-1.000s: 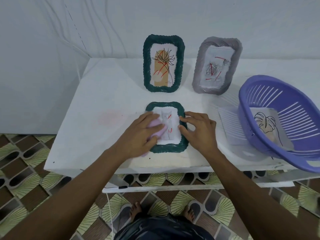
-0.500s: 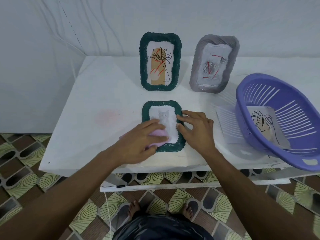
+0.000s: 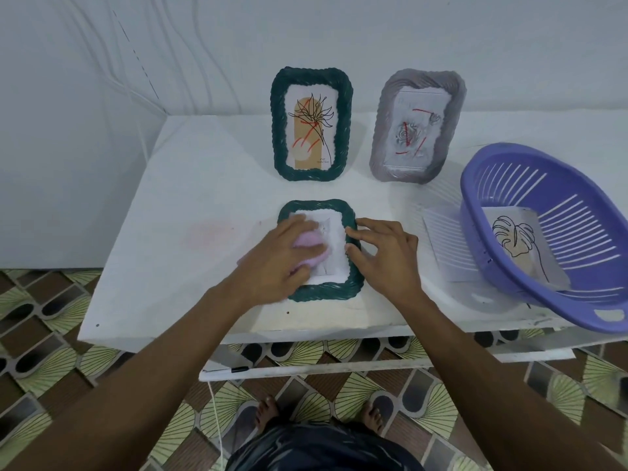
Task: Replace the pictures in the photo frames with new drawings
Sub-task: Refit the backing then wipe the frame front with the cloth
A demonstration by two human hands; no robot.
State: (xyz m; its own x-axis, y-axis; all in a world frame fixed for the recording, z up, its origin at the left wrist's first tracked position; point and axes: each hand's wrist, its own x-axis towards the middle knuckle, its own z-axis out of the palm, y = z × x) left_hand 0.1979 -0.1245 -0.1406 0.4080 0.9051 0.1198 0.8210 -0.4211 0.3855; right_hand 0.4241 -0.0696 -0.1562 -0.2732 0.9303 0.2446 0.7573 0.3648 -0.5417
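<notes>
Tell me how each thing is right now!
Flat green frame: lying face up, cat picture showing.
Pink cloth: pressed on its glass.
Left hand: holding the cloth.
Right hand: steadying the frame's edge.
Standing green frame: upright.
Grey frame: upright, leaning back.
Purple basket: tilted, holds a leaf drawing.

The left hand has slid the pink cloth up the flat frame's glass, clearing red marks.

Plain white-painted wall w/ faint wavy streaks behind a white rectangular table, top scuffed, faint pinkish stain at left. Lower white shelf beneath. Floor: brown, black & yellow-green fan-pattern tiles. Soft, even light.
</notes>
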